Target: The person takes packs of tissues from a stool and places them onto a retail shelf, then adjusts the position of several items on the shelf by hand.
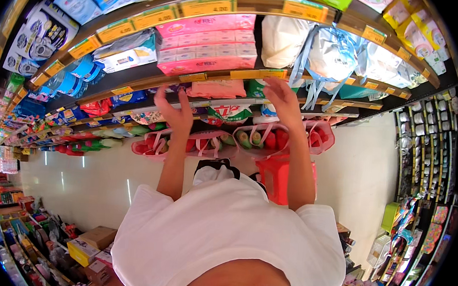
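My left hand is raised at the front of a lower shelf, its thumb and fingers apart with nothing between them. Level with it on the other side, my right hand reaches to the shelf edge, fingers spread and slightly curled, also without anything in it. A flat pink package lies on the shelf between the two hands. Beneath it sits a green and white bag. Behind my right fingers a green package is partly hidden. Whether the right fingertips touch the shelf edge I cannot tell.
Stacked pink tissue packs fill the shelf above, beside white bags with blue ribbons. Pink carrier bags of bottles stand along the shelf foot. A red plastic stool is close by my body. Cartons stand behind me at left.
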